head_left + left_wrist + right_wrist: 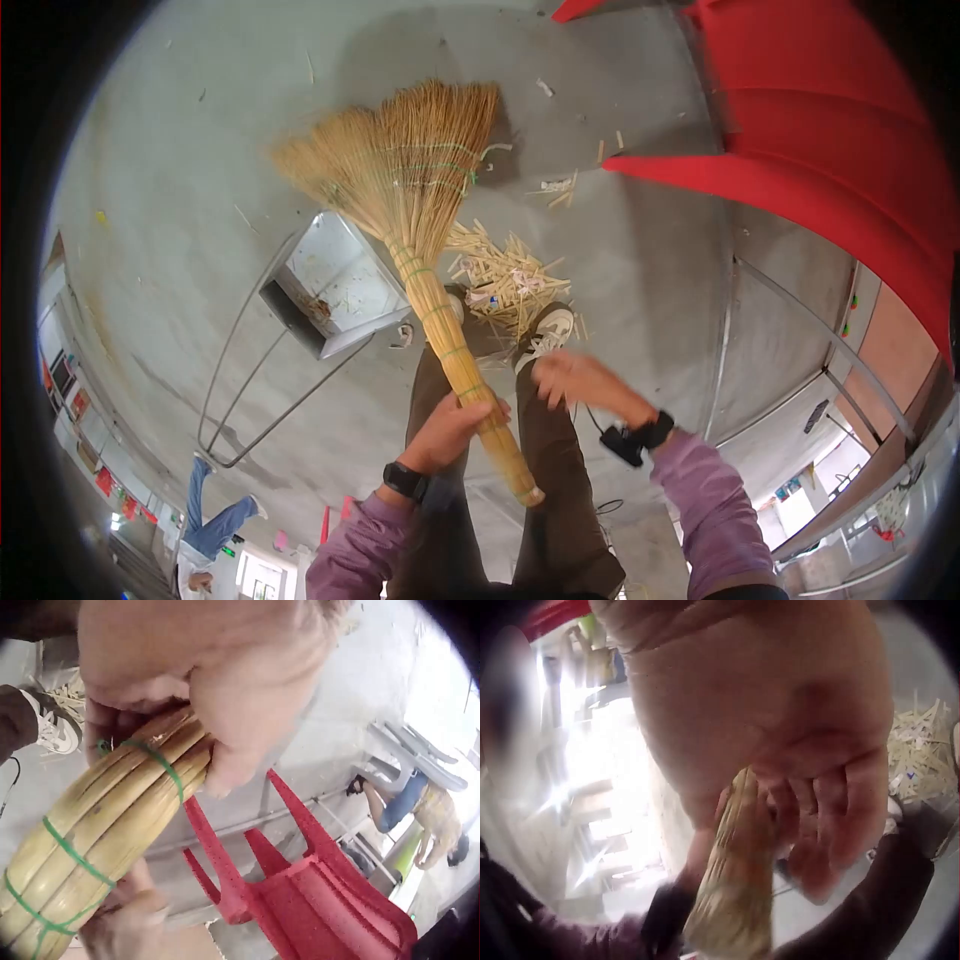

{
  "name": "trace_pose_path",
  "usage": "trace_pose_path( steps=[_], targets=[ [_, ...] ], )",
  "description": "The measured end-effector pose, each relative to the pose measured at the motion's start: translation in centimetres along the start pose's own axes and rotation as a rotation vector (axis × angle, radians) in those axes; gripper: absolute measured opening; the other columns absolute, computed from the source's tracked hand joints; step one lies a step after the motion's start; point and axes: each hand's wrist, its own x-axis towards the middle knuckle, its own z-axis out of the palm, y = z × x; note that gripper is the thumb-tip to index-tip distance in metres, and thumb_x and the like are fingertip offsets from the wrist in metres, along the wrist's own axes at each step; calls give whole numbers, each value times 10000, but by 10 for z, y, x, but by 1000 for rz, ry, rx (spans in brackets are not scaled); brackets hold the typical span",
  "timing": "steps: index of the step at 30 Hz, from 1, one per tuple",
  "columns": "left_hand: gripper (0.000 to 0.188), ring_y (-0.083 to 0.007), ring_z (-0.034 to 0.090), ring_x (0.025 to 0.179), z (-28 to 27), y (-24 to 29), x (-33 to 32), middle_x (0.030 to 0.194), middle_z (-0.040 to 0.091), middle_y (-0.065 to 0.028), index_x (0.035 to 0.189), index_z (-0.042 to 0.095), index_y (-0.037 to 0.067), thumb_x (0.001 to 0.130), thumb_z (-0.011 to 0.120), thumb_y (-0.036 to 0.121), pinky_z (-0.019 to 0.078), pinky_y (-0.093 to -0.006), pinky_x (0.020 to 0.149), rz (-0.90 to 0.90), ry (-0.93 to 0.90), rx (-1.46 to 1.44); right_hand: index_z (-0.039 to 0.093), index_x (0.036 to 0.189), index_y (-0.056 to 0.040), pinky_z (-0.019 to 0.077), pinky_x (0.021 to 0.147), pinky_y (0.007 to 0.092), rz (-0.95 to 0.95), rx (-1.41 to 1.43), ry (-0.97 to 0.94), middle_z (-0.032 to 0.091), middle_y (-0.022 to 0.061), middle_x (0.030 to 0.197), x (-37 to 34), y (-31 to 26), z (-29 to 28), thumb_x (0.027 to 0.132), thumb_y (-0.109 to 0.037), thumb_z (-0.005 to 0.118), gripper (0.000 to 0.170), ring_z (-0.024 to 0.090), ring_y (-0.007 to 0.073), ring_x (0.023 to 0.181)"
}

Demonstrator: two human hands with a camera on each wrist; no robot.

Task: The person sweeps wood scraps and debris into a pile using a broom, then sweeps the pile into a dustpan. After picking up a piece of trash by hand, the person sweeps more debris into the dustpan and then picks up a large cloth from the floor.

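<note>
A straw broom point(430, 190) with green ties slants across the head view, its bristles fanned out at the top. My left hand point(450, 430) grips its handle low down; in the left wrist view the thumb and fingers of the left hand point(202, 682) wrap round the handle point(97, 832). Blurred, my right hand point(585, 385) is to the right of the handle, apart from it. In the right wrist view the palm of the right hand point(765, 712) shows, with loosely bent fingers and the handle end point(739, 885) beyond.
A metal dustpan point(345, 280) with some debris lies left of the broom. Thin wood strips point(515, 280) are heaped by my shoes. Red plastic chairs point(800, 190) stand at the right, near a metal frame point(830, 335). A person point(215, 525) is at the lower left.
</note>
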Motion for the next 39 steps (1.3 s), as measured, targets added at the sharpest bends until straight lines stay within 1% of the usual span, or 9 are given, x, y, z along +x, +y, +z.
trace_pose_path(
  steps=[4,6,10,16,22,25,31,34,39],
  targets=[
    [321,-199,547,995,-7,-27,21,1021,582,-108,1054,524,11,855,614,246,422,-353,903,-50,-19,30,620,1002,-52,490,680,365,-265,-696,669,650,129,845,101,-2,-100,836,-335,556,335,635,262,723],
    [334,-188,543,1001,-11,-40,32,1039,583,-92,1077,528,15,855,618,248,418,-345,907,-90,-12,2,626,1022,-65,481,740,394,-134,-576,744,643,160,874,141,-14,-142,820,-317,545,333,618,321,826],
    [327,-183,541,1023,-16,-38,38,1069,584,-76,1105,523,16,855,619,204,411,-336,929,-134,-49,-25,600,1079,-87,477,773,395,-360,-889,950,646,134,912,199,-31,-186,793,-193,539,310,610,301,887],
    [325,-189,542,1051,-32,-37,41,1107,579,-87,1137,492,7,851,604,114,425,-340,933,-226,-86,-45,550,1131,-136,484,721,423,-460,-1232,1035,618,140,918,253,-66,-192,788,-143,569,343,602,335,858],
    [340,-163,507,1084,-34,-30,45,1120,549,-87,1138,445,27,860,622,112,417,-328,942,-273,-155,-142,565,1108,-163,498,730,406,-244,-1322,1164,566,150,974,287,-68,-189,772,-146,599,338,595,331,875],
    [346,-163,507,1083,-34,-29,48,1119,551,-81,1146,441,30,861,620,108,410,-328,954,-282,-179,-108,572,1083,-161,496,722,403,-284,-1329,1183,578,134,955,293,-63,-195,768,-159,609,318,602,315,868],
    [413,-210,525,1107,-32,-28,48,1150,561,-107,1200,428,15,844,631,64,431,-364,953,-248,-203,-116,602,940,-116,480,690,407,-298,-1343,1113,605,106,873,283,-66,-199,759,-182,614,193,606,308,830],
    [418,-218,523,1114,-31,-23,49,1147,560,-114,1205,411,17,846,623,46,430,-370,954,-234,-217,-89,608,884,-88,475,675,400,-434,-1308,1009,619,108,834,273,-67,-189,752,-181,613,162,609,308,790],
    [420,-223,523,1115,-32,-20,50,1143,562,-116,1204,405,18,844,621,37,431,-372,953,-238,-215,-101,611,917,-84,475,678,414,-396,-1264,795,616,126,855,254,-61,-150,761,-186,580,189,598,329,822]
  ],
)
